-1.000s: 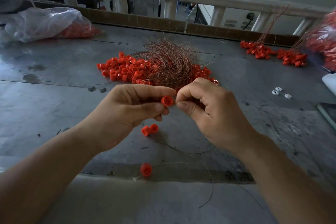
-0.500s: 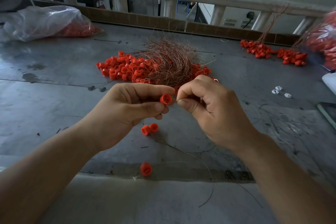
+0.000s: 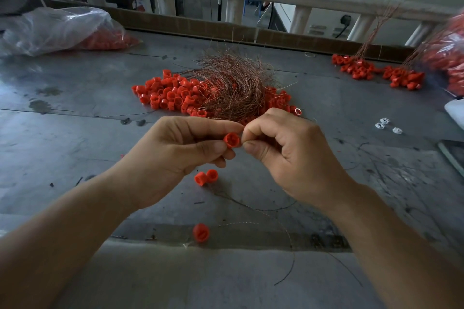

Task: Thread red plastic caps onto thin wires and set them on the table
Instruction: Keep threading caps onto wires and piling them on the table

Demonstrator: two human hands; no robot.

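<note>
- The left hand (image 3: 173,155) grips one small red ribbed plastic cap (image 3: 231,140) between thumb and curled fingers, held up above the grey, scuffed metal desk (image 3: 75,133), open end turned toward the other hand.
- The right hand (image 3: 291,155) is curled, thumb and forefinger pinched tight just beside the cap's mouth. I take it they nip a fine wire, though it is too thin to make out there.
- The step looks like the threading itself: getting the wire tip through the cap.
- The next move calls for a steady, small push along the cap's axis, then letting the cap slide down and setting it on the desk (a limp strand will buckle if shoved hard).
- Below the hands lie two loose red caps (image 3: 206,177) side by side, and a third red cap (image 3: 200,232) nearer the desk edge, with a thin curved strand (image 3: 288,236) trailing beside it.
- Behind the hands lies a heap of short, hollow red cylinder caps (image 3: 170,94), smooth and hard-looking, partly under a springy nest of coppery wires (image 3: 236,88).
- Far right sit bunches of caps already strung on wires (image 3: 356,68). Far left slumps a crinkled clear plastic bag (image 3: 57,27) holding more red.
</note>
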